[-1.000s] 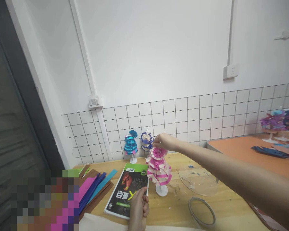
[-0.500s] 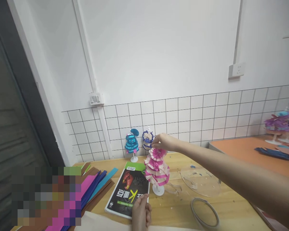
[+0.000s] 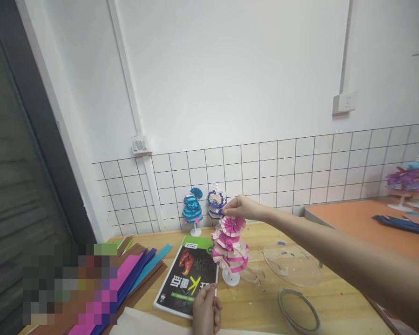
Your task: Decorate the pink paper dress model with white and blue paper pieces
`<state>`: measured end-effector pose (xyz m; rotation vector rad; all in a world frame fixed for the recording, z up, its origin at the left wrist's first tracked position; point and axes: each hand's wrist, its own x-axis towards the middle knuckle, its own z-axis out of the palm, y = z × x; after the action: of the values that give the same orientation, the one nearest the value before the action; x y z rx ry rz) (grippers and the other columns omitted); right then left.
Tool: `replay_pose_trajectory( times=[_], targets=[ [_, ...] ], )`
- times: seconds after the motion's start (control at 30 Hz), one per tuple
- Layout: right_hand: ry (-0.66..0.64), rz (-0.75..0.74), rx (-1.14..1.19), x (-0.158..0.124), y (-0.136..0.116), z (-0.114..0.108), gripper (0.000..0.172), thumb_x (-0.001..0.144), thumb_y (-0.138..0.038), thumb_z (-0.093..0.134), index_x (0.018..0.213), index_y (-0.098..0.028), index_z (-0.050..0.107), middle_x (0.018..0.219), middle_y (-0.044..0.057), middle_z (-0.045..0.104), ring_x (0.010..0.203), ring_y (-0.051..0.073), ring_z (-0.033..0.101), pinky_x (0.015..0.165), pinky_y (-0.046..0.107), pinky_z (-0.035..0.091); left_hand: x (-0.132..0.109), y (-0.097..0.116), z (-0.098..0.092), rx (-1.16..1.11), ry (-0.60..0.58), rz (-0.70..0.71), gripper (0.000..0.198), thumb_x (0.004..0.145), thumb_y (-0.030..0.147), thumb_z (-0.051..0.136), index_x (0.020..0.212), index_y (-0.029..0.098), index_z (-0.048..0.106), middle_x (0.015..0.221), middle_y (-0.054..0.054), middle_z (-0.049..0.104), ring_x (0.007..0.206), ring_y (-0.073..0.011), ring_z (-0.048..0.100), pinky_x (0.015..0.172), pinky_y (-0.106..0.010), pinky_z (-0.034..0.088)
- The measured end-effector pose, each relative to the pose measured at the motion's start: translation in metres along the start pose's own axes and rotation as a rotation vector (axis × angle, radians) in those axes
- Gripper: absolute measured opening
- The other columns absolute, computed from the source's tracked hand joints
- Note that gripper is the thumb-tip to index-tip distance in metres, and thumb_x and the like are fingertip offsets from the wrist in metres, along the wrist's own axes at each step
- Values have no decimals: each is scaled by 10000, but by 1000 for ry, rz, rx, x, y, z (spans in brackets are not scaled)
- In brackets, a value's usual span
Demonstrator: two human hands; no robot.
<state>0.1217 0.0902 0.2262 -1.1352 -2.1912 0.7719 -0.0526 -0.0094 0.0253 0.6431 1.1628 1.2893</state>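
Note:
A pink and cream paper dress form [image 3: 230,251] stands upright on a round white base on the wooden table. My right hand [image 3: 240,207] reaches in from the right, its thumb and fingers pinched together at the top of this form; what they hold, if anything, is too small to tell. My left hand [image 3: 206,308] rests low at the lower right corner of a black and green book [image 3: 185,274], its fingers curled; nothing can be made out in it. Behind stand a turquoise paper form [image 3: 192,208] and a blue and cream one [image 3: 215,201].
Pink, blue and brown paper sheets [image 3: 134,279] lie on the left. A ring of grey tape [image 3: 281,307] and a clear round sheet [image 3: 293,265] with scraps lie on the right. An orange table [image 3: 352,218] with more paper forms [image 3: 405,181] stands beyond.
The view has shifted slightly, so things appear a little further right. My right hand stays pinched at the top of the pink form, and my left hand remains by the book.

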Motion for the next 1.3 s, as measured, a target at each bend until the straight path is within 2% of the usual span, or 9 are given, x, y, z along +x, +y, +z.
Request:
replay_pose_trajectory(
  times=[0.23,0.37,0.53,0.63,0.77,0.87,0.97,1.1,1.3],
  targets=[
    [-2,-4,93,-5,6,5,382,716,-475,548,710,-116,677,506,-44,505,475,70,425,471,199,352,2,-3,-1,-2,3,-3,488,429,554,685,695,171,543,371,67,473,226,-20,285,258,-128,112],
    [37,7,121,-13,4,1,400,749,-449,542,1004,-157,641,854,34,669,723,130,575,651,229,449,1,-4,-1,0,20,12,461,454,537,681,702,170,553,382,67,476,226,-23,294,264,-126,110],
    [203,102,63,-27,37,-1,465,858,-429,362,1234,-173,461,1179,92,559,1025,183,533,796,277,443,0,-4,-1,-6,17,19,457,443,522,687,708,176,552,382,70,481,236,-16,284,262,-122,109],
    [241,226,-65,-44,81,18,382,867,-307,318,1087,-116,565,1065,121,613,974,212,557,790,334,440,-1,-4,1,6,22,23,460,440,530,686,703,177,551,379,71,477,230,-18,289,261,-122,114],
    [47,266,-246,-73,126,65,121,675,-181,586,780,-148,637,803,50,666,764,188,596,727,344,441,-1,-6,5,23,47,52,458,453,551,676,683,176,547,372,76,461,214,-23,298,263,-123,107],
    [-27,229,-346,-87,139,95,301,574,-94,599,860,-175,648,912,78,661,887,249,576,754,317,409,0,-8,5,28,63,66,468,440,557,682,673,173,552,355,80,447,208,-23,293,264,-124,95],
    [-18,225,-431,-88,144,108,405,623,-46,511,992,-173,617,965,123,641,950,268,552,782,330,383,3,-9,4,38,68,75,475,416,555,696,657,170,557,340,81,436,206,-25,295,268,-128,89],
    [23,257,-486,-74,152,92,268,749,-110,509,996,-163,599,870,75,646,847,201,581,755,335,418,8,-11,2,48,60,89,477,401,555,702,636,162,568,321,71,436,208,-26,292,279,-135,99],
    [153,383,-518,-38,175,15,195,852,-311,484,904,-153,586,942,31,610,866,158,571,776,360,454,22,-21,-3,57,91,79,537,352,601,699,637,161,585,274,63,430,225,-27,286,304,-141,131]
  ],
)
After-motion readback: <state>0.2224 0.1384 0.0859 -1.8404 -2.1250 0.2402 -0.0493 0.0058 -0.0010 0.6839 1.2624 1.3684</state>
